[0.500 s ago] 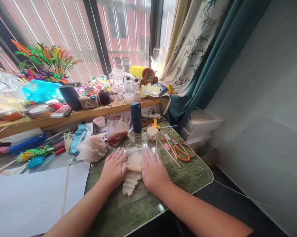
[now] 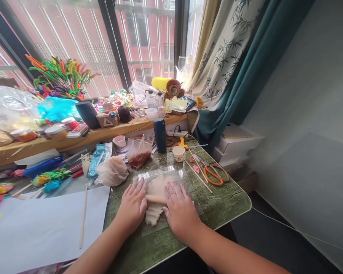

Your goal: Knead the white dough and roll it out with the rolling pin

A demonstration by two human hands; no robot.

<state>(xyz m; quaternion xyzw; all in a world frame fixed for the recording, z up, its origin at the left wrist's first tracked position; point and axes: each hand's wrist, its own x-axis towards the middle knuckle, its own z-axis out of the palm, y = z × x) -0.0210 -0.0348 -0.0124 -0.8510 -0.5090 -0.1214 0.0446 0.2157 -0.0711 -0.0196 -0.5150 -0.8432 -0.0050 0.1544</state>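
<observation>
Wooden rolling pin across pale dough, under flat, spread fingers of left hand and right hand.

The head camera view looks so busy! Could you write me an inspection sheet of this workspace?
Surface: green marbled glass-topped table, clear plastic sheet under the work.
Job's things: flat pale slab of dough-like clay; thin wooden rolling dowel lying across it.
Clutter: orange-handled scissors, small white paper cup, dark blue cylinder bottle, wooden skewers, plastic bags, white paper sheet.
Hands: left hand and right hand flat on the dowel, fingers spread.
Cables: white power strip with plug.
Surroundings: window, teal curtain, crowded wooden ledge.
</observation>
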